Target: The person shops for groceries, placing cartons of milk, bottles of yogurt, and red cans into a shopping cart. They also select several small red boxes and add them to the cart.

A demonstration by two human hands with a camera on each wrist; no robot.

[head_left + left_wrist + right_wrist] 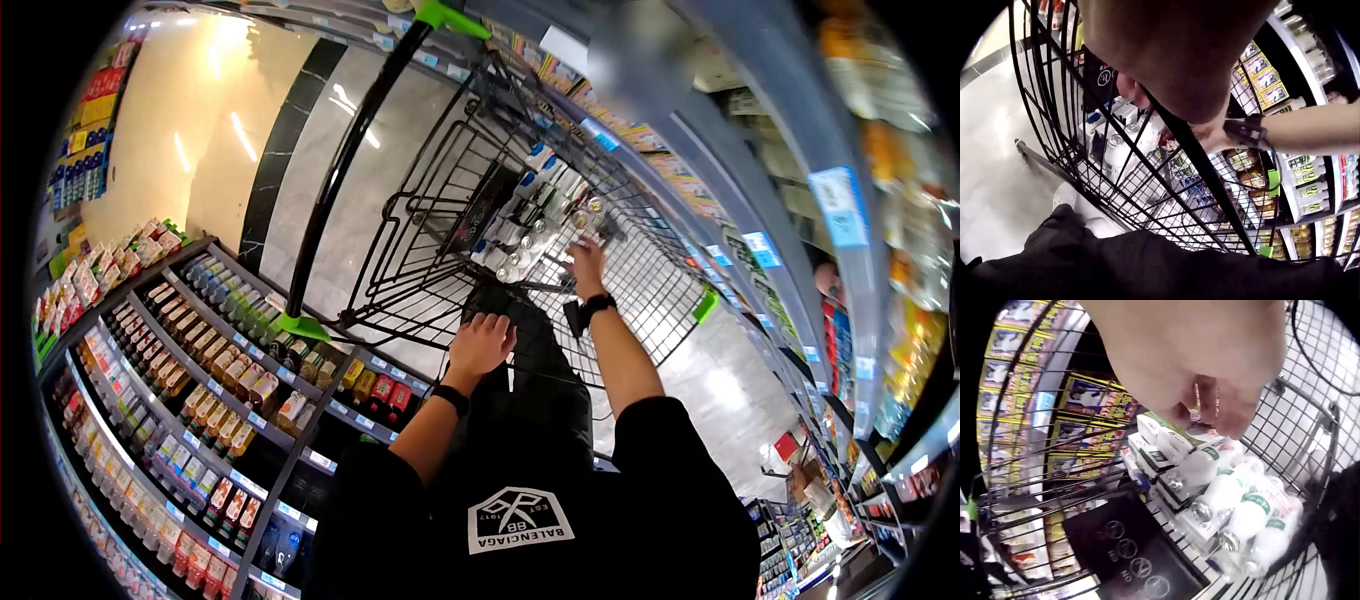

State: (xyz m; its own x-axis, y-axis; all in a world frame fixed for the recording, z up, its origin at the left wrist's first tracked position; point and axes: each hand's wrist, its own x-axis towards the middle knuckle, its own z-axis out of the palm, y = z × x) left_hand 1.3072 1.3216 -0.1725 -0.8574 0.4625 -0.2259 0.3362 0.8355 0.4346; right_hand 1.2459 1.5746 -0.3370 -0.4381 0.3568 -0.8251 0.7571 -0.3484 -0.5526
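Observation:
Over the near rim of the black wire cart (395,290), my left hand (483,345) rests with fingers bent round the bar; the left wrist view shows its fingertips (1134,92) past the thick bar. Inside the cart, my right hand (590,268) is above white bottles (1250,515) with green labels, lying on their sides. Its curled fingers (1235,415) pinch a small shiny package with red print (1195,417), mostly hidden by the hand. Boxes (1147,447) lie beside the bottles, and a black box with round marks (1132,550) is next to them.
Shelves of bottles and jars (215,385) stand at the left of the head view. Shelves with packaged goods (900,300) run along the right, close to the cart. The cart's black handle (345,165) has green ends. Grey floor (715,385) shows beyond the cart.

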